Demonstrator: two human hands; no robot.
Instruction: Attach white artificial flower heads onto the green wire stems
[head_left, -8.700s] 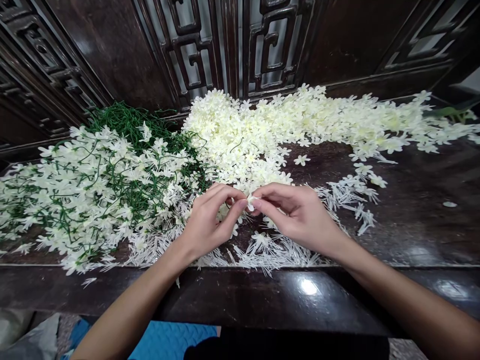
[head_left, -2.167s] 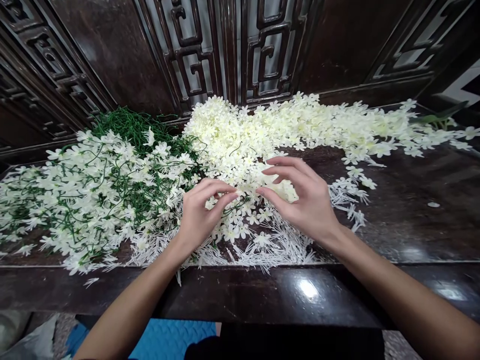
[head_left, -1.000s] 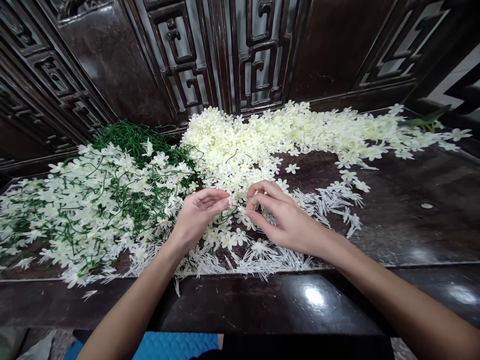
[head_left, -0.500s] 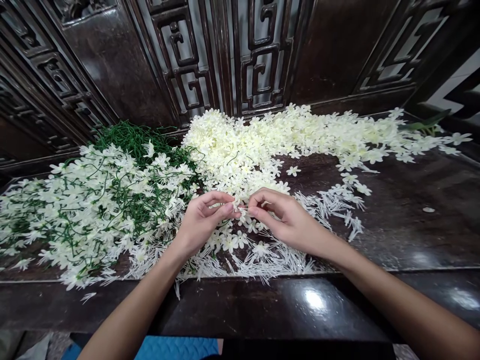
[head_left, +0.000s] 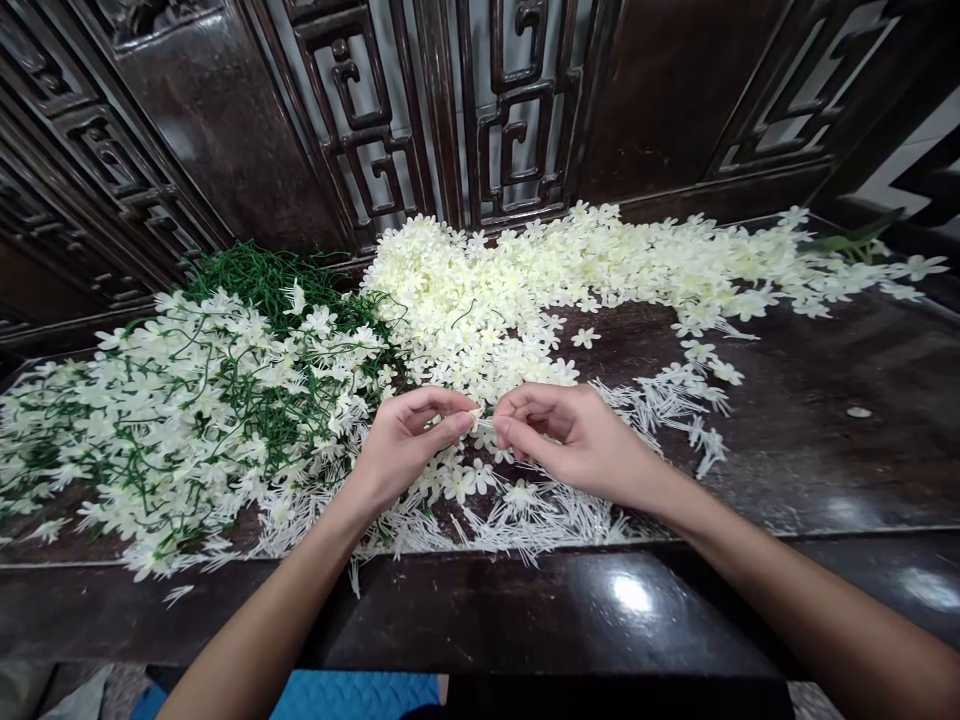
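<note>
Thumb and forefinger of my left hand [head_left: 414, 440] pinch a small white artificial flower [head_left: 475, 418]. Just to its right, my right hand [head_left: 559, 440] is closed in a pinch at the thin white stem end of the same piece. The fingertips of both hands are close together, and the exact grip is partly hidden. Behind and below the hands lies a heap of loose cream-white flower heads [head_left: 480, 310]. Under them, near the front edge, thin white stems [head_left: 517, 525] are strewn about.
White flowers on green stems [head_left: 202, 400] are piled at left, with bare green stems [head_left: 255, 285] behind. All lie on a dark glossy wooden bench [head_left: 810, 440] with a carved back [head_left: 517, 110]. Below its front edge is a blue quilted pad [head_left: 352, 695].
My right hand has shifted slightly, its fingers now curled closer around the stem end. The left hand stays nearly in place, still pinching the flower.
</note>
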